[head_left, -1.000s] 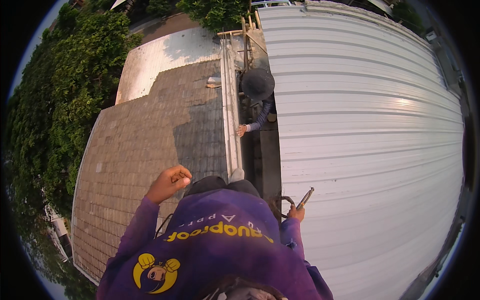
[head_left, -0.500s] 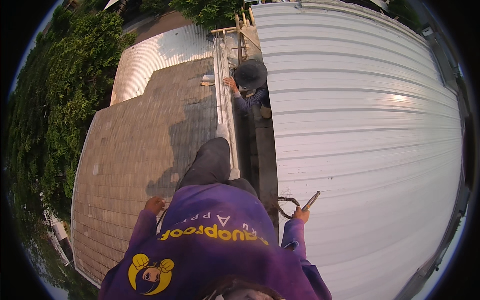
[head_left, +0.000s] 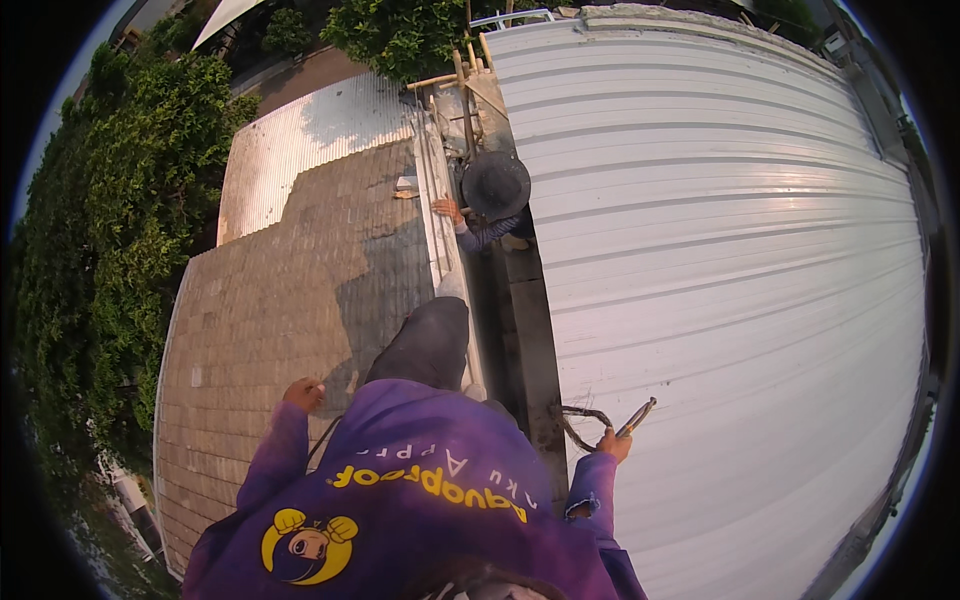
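From my remote head view: the right hand (head_left: 614, 446) is clenched round a thin metal tool (head_left: 637, 416), tip pointing away and rightward over the near part of the white metal roof (head_left: 740, 300); a dark loop (head_left: 588, 414) lies beside it toward the roof edge, cord or cable, I cannot tell; this grip matches the two preceding frames, so I judge the tool securely carried; the left hand (head_left: 304, 394) is released, fingers loosely bent, nothing seen in it, and hangs over the tiled roof (head_left: 260, 300); a second ago it was nearer the knees, so it has drawn back and outward, perhaps for balance; the front shoe (head_left: 452, 287) now stands well ahead on the narrow ledge (head_left: 441, 245), where a second ago the knees were close to the body; I read this as a longer stance with the tool kept out to the side; the co-worker's round hat (head_left: 497, 186) shows above the dark gap (head_left: 500, 330), and the co-worker's hand (head_left: 447, 210) has shifted farther along the ledge; shoe and hand share one strip, apart, which I judge calls for careful footing.
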